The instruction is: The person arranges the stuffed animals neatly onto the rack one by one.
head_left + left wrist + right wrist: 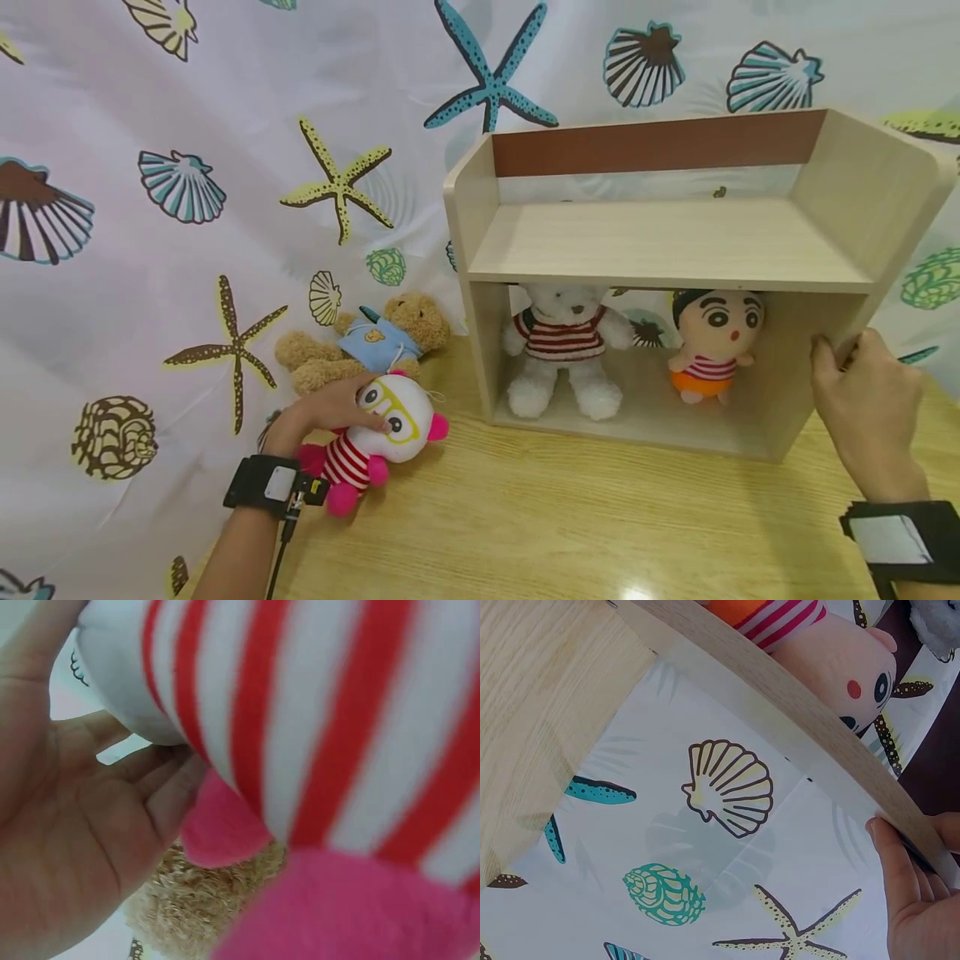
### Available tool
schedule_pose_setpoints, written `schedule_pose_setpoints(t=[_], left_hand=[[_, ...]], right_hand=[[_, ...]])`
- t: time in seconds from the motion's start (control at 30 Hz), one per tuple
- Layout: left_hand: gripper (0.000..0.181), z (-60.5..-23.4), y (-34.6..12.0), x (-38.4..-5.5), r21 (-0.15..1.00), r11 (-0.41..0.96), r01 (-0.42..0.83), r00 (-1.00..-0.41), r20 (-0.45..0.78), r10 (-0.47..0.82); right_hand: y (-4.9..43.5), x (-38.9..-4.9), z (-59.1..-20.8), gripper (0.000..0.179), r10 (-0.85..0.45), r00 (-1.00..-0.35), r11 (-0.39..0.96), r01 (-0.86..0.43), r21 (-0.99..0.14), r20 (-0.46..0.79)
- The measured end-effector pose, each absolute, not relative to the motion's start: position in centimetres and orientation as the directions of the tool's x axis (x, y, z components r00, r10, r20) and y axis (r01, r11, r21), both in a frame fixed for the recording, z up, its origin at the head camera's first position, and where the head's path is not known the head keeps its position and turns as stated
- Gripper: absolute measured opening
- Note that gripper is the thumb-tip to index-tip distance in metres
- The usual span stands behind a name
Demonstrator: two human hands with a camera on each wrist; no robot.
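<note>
My left hand (330,410) grips the head of a plush panda (411,440) with yellow glasses, pink ears and a red-and-white striped body. Its thumb lies across the face; in the left wrist view the fingers reach round behind the toy, beside the striped body (300,712). The panda leans tilted on the table at the left. On the right, my right hand (873,408) holds the front edge of the side panel of a wooden shelf (667,242). In the right wrist view, fingers (900,881) wrap that panel's edge (802,712).
Inside the shelf's lower compartment sit a white plush bear (564,337) in a striped sweater and a boy doll (708,346) with orange shorts. A brown teddy bear (382,343) in blue lies behind the panda. A shell-patterned cloth (247,167) hangs behind the wooden table (540,517).
</note>
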State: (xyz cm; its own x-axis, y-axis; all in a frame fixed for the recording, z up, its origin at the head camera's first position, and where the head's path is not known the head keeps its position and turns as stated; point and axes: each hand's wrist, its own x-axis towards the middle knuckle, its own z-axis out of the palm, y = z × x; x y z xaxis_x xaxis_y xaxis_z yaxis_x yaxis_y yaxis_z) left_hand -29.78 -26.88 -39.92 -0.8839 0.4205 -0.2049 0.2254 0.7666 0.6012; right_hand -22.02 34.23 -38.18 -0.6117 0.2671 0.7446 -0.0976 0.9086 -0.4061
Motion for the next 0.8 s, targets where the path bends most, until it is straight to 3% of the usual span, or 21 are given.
schedule_pose_setpoints(t=[0.23, 0.57, 0.8], left_hand=[[0.086, -39.5, -26.3, -29.3, 0.673, 0.674, 0.305, -0.858, -0.113, 0.501], [0.098, -37.9, -24.7, -28.4, 0.637, 0.718, 0.281, -0.918, -0.041, 0.395], [0.099, -36.8, -23.7, -27.9, 0.636, 0.701, 0.324, -0.942, 0.146, 0.302]], right_hand=[[34.1, -22.0, -38.3, 0.031, 0.266, -0.611, 0.91, -0.096, -0.404, 0.745], [34.1, -22.0, -38.1, 0.03, 0.267, -0.607, 0.907, -0.105, -0.409, 0.748], [33.9, -22.0, -38.0, 0.028, 0.271, -0.611, 0.904, -0.104, -0.415, 0.744]])
